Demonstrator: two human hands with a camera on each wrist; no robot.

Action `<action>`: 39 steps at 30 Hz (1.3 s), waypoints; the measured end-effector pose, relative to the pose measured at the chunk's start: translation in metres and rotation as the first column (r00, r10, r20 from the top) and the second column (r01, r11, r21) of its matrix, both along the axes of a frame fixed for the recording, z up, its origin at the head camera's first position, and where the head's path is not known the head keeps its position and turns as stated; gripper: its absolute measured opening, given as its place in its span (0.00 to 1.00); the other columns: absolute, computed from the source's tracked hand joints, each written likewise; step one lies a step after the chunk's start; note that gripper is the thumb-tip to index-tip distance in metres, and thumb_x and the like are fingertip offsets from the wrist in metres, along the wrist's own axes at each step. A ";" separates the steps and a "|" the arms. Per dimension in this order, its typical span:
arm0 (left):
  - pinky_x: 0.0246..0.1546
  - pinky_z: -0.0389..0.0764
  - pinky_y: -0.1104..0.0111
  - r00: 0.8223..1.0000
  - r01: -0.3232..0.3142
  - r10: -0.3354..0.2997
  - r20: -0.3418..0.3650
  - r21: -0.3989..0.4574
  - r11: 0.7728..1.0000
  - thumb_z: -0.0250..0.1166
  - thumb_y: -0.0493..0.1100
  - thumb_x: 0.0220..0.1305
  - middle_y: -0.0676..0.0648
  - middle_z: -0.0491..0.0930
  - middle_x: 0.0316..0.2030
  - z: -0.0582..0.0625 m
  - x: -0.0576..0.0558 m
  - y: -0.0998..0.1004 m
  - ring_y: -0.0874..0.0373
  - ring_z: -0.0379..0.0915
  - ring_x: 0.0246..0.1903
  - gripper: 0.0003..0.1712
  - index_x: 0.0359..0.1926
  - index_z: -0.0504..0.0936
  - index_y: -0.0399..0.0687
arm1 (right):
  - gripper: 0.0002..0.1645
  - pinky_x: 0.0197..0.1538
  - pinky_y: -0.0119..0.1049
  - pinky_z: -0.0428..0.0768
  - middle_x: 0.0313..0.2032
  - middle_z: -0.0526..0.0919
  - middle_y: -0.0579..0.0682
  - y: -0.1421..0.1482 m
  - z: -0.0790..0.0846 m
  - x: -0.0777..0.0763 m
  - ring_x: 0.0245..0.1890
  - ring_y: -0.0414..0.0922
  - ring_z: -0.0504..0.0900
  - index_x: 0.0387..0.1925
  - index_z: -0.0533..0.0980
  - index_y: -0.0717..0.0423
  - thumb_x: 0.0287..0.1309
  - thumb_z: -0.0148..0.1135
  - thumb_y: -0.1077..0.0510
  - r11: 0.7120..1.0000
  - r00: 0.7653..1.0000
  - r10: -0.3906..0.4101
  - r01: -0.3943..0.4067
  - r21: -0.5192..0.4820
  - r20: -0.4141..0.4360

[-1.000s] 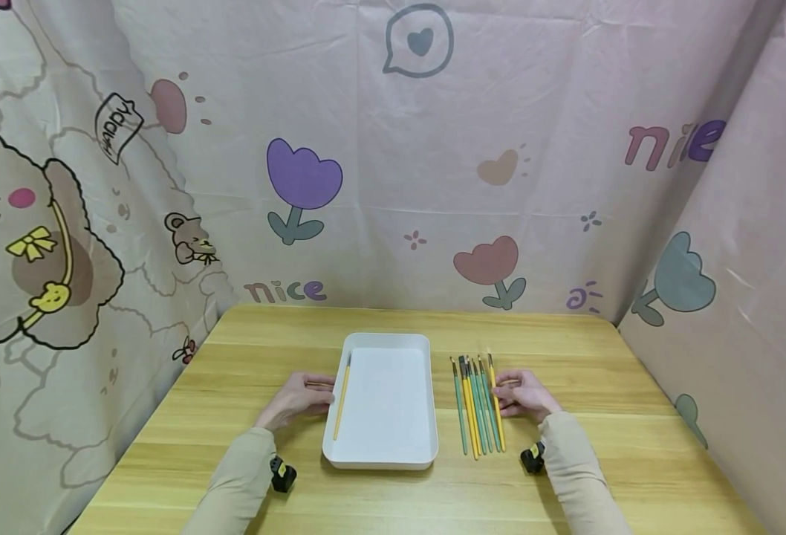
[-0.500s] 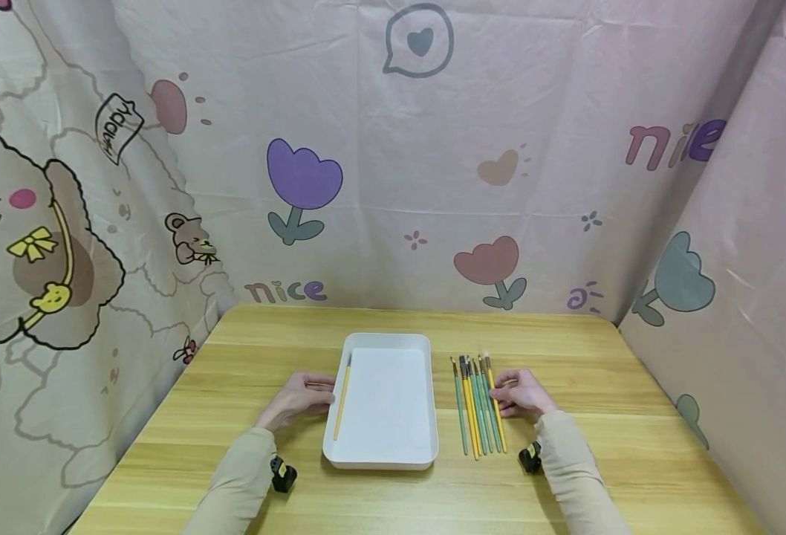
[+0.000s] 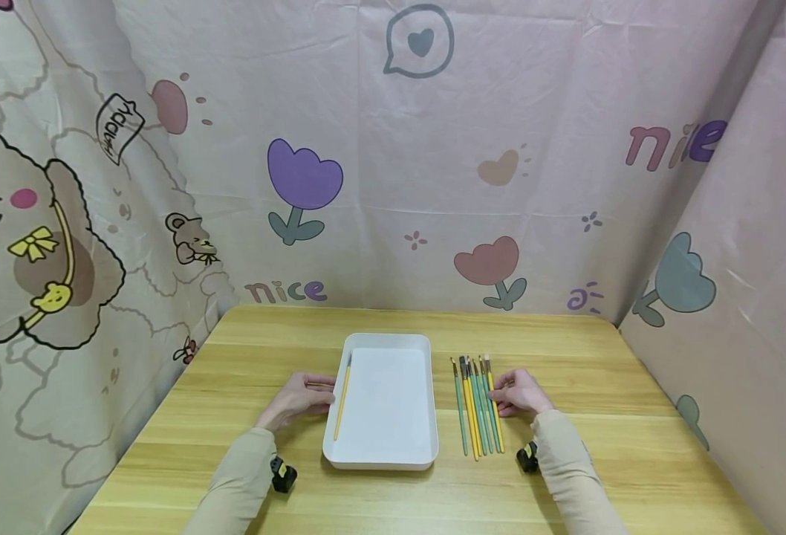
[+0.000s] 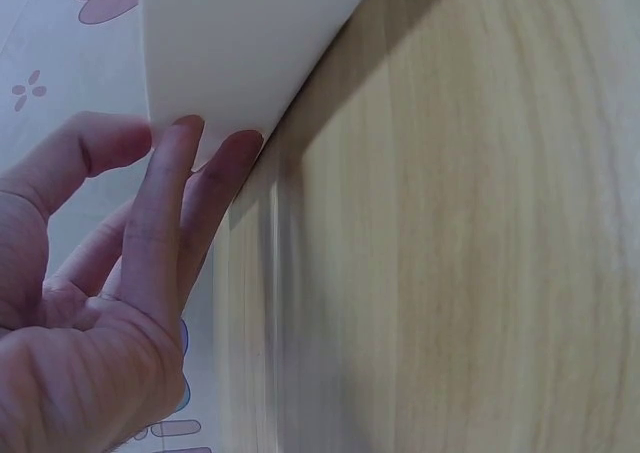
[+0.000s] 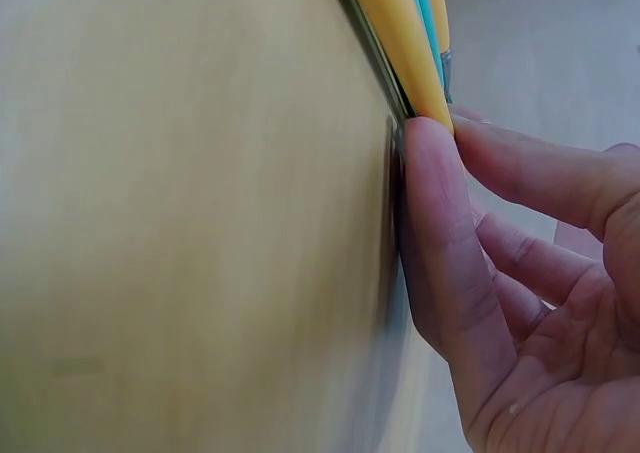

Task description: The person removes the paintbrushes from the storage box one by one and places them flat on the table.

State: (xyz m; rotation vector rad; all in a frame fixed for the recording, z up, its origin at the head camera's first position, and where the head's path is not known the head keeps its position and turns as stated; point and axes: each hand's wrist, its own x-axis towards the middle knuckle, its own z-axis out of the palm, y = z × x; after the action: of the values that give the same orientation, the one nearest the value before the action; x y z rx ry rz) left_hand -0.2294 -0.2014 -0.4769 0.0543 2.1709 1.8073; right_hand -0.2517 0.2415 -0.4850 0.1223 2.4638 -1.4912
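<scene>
A white tray (image 3: 393, 401) lies on the table with one yellow-handled paintbrush (image 3: 342, 401) inside, along its left wall. The fingertips of my left hand (image 3: 298, 396) touch the tray's outer left wall; in the left wrist view those fingers are fairly straight against the white side. Right of the tray, several green and yellow paintbrushes (image 3: 472, 409) lie side by side, bristles pointing away from me. My right hand (image 3: 521, 391) pinches the rightmost yellow paintbrush (image 5: 395, 23) between thumb and fingertips, close against the row. Part of its handle is hidden by the fingers.
The wooden table (image 3: 567, 349) ends in front of a patterned curtain (image 3: 379, 186), which also hangs along both sides. Small black wrist cameras (image 3: 283, 475) sit below each forearm, near the tabletop.
My right hand has shifted slightly left, bringing the rightmost yellow paintbrush closer to the others. The left hand, the tray and the brush inside it have stayed put.
</scene>
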 end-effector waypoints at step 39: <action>0.46 0.91 0.62 1.000 0.001 -0.001 -0.005 -0.025 1.000 0.65 0.27 0.59 0.25 0.81 0.53 0.001 0.001 0.001 0.52 0.86 0.42 0.29 0.61 0.72 0.20 | 0.22 0.39 0.47 0.92 0.32 0.85 0.61 -0.088 0.042 -0.009 0.26 0.44 0.86 0.55 0.72 0.77 0.67 0.59 0.62 0.942 0.968 0.200 -0.233 -0.242 -0.153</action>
State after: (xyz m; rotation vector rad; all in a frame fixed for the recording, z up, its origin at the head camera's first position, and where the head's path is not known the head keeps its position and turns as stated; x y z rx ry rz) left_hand -0.2283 -0.2007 -0.4763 0.0548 2.1960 1.7810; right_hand -0.2609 0.1538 -0.4430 -0.2931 2.2580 -1.7470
